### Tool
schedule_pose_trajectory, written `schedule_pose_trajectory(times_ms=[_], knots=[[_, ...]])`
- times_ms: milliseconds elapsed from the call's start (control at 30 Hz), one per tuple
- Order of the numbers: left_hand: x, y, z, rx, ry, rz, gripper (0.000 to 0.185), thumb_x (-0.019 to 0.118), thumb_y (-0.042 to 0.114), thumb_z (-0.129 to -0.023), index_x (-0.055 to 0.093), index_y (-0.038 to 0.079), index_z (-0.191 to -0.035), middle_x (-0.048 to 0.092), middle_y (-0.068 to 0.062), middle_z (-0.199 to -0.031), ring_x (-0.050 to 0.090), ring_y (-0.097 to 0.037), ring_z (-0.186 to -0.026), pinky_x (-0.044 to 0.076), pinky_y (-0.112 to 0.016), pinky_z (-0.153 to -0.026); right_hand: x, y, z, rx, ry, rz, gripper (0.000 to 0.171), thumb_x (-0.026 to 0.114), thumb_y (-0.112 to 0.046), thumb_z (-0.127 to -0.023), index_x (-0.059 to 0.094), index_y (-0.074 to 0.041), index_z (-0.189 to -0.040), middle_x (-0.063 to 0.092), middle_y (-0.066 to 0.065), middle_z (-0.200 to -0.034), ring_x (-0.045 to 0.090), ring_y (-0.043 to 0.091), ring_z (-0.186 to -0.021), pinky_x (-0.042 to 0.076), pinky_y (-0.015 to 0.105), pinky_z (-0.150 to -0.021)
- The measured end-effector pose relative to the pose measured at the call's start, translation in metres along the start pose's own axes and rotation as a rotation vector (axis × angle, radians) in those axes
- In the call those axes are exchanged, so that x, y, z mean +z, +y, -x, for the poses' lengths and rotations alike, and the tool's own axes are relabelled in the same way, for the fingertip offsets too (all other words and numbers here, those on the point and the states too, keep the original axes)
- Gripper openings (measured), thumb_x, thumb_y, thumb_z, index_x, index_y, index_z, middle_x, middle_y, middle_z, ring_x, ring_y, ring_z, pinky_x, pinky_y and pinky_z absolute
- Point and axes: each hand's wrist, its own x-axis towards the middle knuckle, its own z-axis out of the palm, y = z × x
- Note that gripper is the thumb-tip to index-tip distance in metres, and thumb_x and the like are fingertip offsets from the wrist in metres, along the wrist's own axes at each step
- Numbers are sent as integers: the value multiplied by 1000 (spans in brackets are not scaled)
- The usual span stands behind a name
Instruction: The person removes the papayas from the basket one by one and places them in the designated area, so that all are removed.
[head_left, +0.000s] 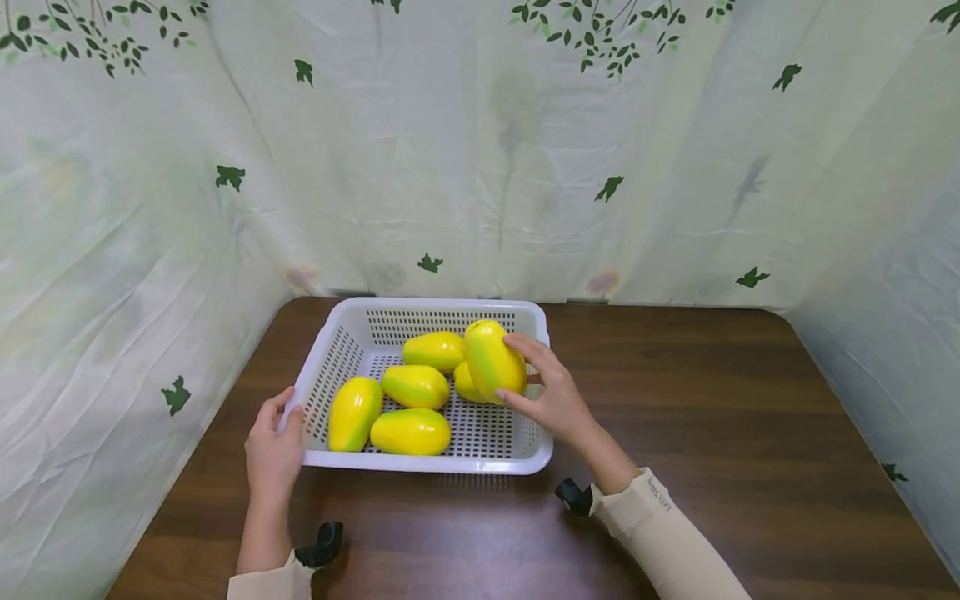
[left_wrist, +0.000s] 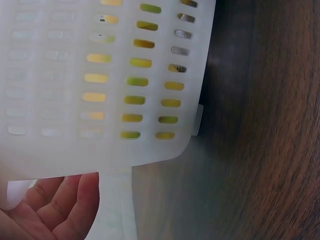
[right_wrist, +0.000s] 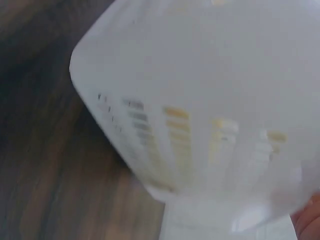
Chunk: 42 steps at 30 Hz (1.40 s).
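Observation:
A white perforated plastic basket (head_left: 427, 462) stands on the brown table, holding several shiny yellow mangoes with green streaks. My left hand (head_left: 274, 446) grips the basket's left rim, thumb on the inner side; the left wrist view shows curled fingers (left_wrist: 75, 207) beside the basket wall (left_wrist: 55, 155). Over the basket's right part, my right hand (head_left: 551, 392) holds a mango (head_left: 491, 362) upright between thumb and fingers. Behind it, another mango (head_left: 467, 385) is partly hidden. The right wrist view is blurred, with the basket wall (right_wrist: 200, 65) covering most of it and a bit of hand (right_wrist: 309, 220) at the edge.
Inside the basket's left and middle lie a tilted mango (head_left: 355, 414), a front mango (head_left: 411, 432), a middle mango (head_left: 416, 387) and a back mango (head_left: 435, 352). The wooden table (head_left: 697, 400) extends to the right. A leaf-print curtain (head_left: 480, 167) hangs behind.

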Motion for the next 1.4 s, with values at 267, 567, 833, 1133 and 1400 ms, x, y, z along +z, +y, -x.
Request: schedule_pose_trajectory(times_ms=[267, 567, 833, 1133, 1400], knots=[[-28, 61, 25, -15, -59, 76, 47, 44, 44, -90, 45, 24, -133, 56, -18, -112, 56, -30, -89, 50, -38, -53, -16, 10, 1, 4, 106, -2, 63, 71, 7, -70, 45, 4, -127, 41, 21, -129, 48, 31, -106, 50, 42, -73], [-14, 29, 10, -17, -45, 62, 46, 42, 49, -89, 43, 34, -133, 57, -10, -114, 58, -28, -91, 50, -31, -48, -31, 22, 7, 48, 188, 17, 63, 70, 7, -72, 43, 4, -128, 39, 20, -131, 51, 32, -101, 50, 36, -75], [2, -3, -2, 9, 25, -3, 43, 38, 54, -88, 40, 45, -130, 57, -1, -114, 58, -20, -91, 52, -39, -68, -45, 36, 14, 84, 254, 27, 63, 70, 8, -71, 43, 6, -127, 40, 20, -129, 51, 34, -99, 47, 23, -76], [-9, 16, 8, -8, 0, 18, 47, 41, 53, -87, 42, 38, -132, 56, -7, -115, 58, -24, -92, 52, -25, -54, -51, 75, 31, 164, 245, 77, 63, 72, 2, -72, 44, 3, -128, 41, 19, -128, 50, 35, -101, 50, 41, -73], [-13, 27, 11, -14, -19, 54, 47, 42, 51, -88, 43, 35, -133, 55, -10, -117, 57, -28, -94, 52, -30, -53, -54, 116, 48, 301, 160, 180, 63, 72, -14, -76, 44, -6, -131, 39, 16, -130, 42, 32, -112, 43, 48, -85]])
